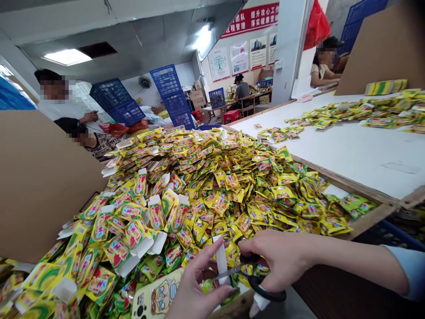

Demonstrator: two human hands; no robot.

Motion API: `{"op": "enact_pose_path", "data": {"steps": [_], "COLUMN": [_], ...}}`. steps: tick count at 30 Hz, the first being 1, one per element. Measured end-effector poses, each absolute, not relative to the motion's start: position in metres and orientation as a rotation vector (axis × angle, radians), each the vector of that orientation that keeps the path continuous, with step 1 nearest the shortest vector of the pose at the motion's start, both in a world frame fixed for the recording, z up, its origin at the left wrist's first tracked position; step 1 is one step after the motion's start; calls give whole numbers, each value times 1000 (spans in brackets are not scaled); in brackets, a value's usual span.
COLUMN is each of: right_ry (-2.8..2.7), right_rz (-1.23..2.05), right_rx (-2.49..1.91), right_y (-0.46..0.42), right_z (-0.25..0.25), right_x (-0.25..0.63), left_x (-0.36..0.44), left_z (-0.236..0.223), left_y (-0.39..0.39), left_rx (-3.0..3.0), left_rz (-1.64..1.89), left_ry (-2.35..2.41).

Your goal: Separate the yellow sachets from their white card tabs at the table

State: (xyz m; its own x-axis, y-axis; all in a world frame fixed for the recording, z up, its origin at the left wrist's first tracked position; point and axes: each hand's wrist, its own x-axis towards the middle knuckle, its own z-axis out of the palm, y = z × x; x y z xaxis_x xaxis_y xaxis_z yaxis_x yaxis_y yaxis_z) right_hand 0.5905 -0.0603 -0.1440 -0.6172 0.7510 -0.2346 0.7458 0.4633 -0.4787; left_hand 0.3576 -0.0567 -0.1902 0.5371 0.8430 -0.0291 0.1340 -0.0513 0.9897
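Observation:
Near the front edge of the heap, my left hand is closed with thumb and fingers around a narrow white strip, which looks like paper or card. A bit of green packet shows by its fingers. My right hand grips black-handled scissors, whose metal blades point left and reach the strip. Something white shows below the lower handle. Beside my left hand lies a phone in a cartoon case. Small yellow and green packets and flat little boxes are piled around both hands.
Wooden edging borders the heap at right, with a white table beyond it holding more packets. A cardboard sheet stands at left. Blue crates are stacked behind. Several other people sit or stand farther off.

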Motion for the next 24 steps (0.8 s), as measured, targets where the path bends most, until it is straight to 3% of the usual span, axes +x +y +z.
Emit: {"op": "enact_pose_path", "data": {"steps": [24], "right_ry": [-2569], "right_rz": [1005], "right_rx": [-1309], "right_y": [-58], "right_z": [-140], "right_x": [599], "left_x": [360], "left_z": [-190], "left_y": [-59], "left_rx": [1536], "left_rz": [689], "left_ry": [905]}}
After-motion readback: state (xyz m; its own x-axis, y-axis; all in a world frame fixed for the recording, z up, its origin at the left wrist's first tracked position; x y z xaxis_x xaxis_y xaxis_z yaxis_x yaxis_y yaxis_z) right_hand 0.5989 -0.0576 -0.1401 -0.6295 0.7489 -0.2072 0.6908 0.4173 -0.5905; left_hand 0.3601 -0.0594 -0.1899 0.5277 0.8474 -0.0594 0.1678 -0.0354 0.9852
